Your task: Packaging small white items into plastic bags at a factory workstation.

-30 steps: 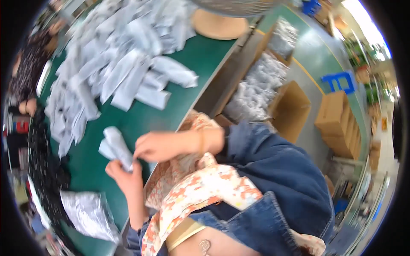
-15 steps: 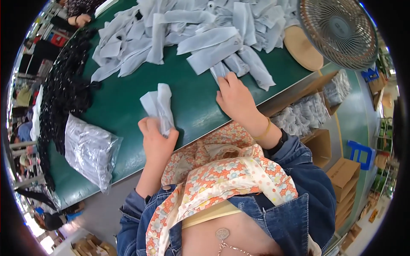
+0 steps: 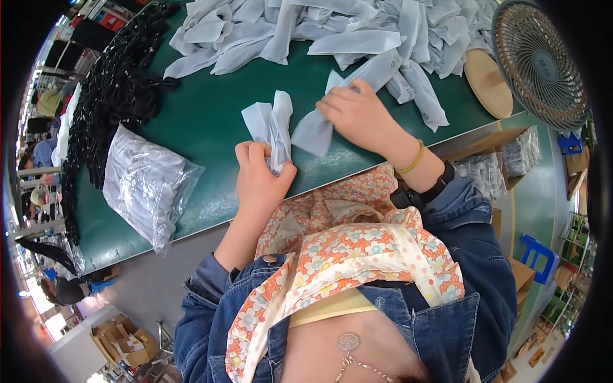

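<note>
My left hand (image 3: 263,177) is closed around a small bunch of narrow whitish translucent pouches (image 3: 274,124), whose upper ends stick up above my fingers over the green table (image 3: 214,118). To its right, my right hand (image 3: 361,120) grips another whitish pouch (image 3: 314,134), its lower end hanging toward the table's near edge. My fingertips hide part of that pouch. Just beyond lies a large heap of similar pouches (image 3: 354,42), spread across the far side of the table; some bear small dark print.
A clear plastic bag of packed white items (image 3: 142,188) lies at left, beside a long pile of black cord-like pieces (image 3: 118,96). At right stand a fan (image 3: 543,67) and a round tan board (image 3: 486,83). Below the table edge, a cardboard box (image 3: 476,142) sits near bagged goods; a blue stool (image 3: 539,258) is farther right.
My right hand has drawn a pouch off the heap, nearer to my left hand. My left hand keeps its bunch. The whole view has shifted, with table items appearing higher and farther right.
</note>
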Motion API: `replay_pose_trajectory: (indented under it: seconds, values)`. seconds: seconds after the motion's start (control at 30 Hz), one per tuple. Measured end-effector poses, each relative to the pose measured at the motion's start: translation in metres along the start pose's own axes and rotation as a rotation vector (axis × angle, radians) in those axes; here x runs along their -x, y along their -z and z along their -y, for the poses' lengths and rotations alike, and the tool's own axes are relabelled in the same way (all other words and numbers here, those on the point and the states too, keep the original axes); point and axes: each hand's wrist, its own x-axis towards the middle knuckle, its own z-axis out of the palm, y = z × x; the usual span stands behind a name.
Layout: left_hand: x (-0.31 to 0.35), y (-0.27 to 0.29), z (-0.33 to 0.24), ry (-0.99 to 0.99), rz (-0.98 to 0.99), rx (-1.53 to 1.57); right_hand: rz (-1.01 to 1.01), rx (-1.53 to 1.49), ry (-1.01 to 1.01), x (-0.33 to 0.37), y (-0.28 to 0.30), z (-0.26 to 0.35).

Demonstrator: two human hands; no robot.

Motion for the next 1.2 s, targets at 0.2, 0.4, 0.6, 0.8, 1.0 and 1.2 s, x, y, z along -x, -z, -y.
replay_pose_trajectory:
  seconds: [0.2,0.4,0.6,0.8,1.0,1.2]
  values:
    - [0.001,0.007,0.005,0.066,-0.011,0.008,-0.096,-0.201,-0.129,-0.019,-0.009,0.008]
    - [0.002,0.004,0.005,0.067,-0.003,-0.004,0.328,-0.308,-0.433,-0.042,0.001,0.037]
    - [-0.006,0.007,-0.005,-0.162,-0.008,-0.045,0.299,-0.749,-0.365,-0.029,-0.013,0.058]
    - [-0.01,0.016,-0.007,-0.162,0.101,-0.178,-0.001,-0.585,-0.087,-0.007,0.021,0.019]
    - [-0.009,0.011,-0.008,-0.212,0.056,-0.181,0.101,-0.054,0.105,0.004,0.019,-0.023]
    - [-0.006,0.009,-0.007,-0.211,0.019,-0.173,0.221,-0.195,-0.234,-0.005,0.006,-0.006]
